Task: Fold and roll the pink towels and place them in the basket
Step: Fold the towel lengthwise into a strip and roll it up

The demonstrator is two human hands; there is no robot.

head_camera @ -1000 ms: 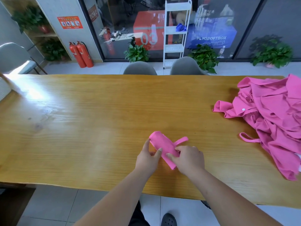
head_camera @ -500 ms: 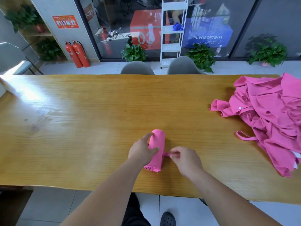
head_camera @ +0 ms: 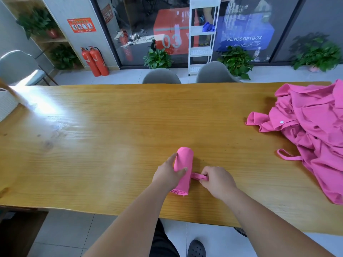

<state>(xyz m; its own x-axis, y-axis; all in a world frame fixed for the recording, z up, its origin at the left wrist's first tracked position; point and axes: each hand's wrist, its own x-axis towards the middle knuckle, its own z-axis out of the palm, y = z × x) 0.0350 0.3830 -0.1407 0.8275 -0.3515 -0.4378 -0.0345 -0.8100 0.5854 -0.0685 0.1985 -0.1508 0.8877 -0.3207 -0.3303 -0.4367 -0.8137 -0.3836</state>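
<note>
A rolled pink towel (head_camera: 183, 160) lies on the wooden table (head_camera: 104, 138) near its front edge, its long axis pointing away from me. My left hand (head_camera: 168, 174) grips the roll from the left, thumb across its top. A narrow pink strap (head_camera: 198, 176) sticks out of the roll's right side, and my right hand (head_camera: 217, 180) pinches its end. A heap of loose pink towels (head_camera: 311, 130) covers the table's right end. No basket can be made out clearly.
Two grey chairs (head_camera: 161, 76) stand behind the table's far edge. A white ribbed object (head_camera: 6, 106) pokes in at the far left edge. Bare wood spreads across the left and middle of the table.
The roll has turned from a diagonal to pointing straight away from me. My right hand left the roll's body and now pinches the strap, pulled out to the right.
</note>
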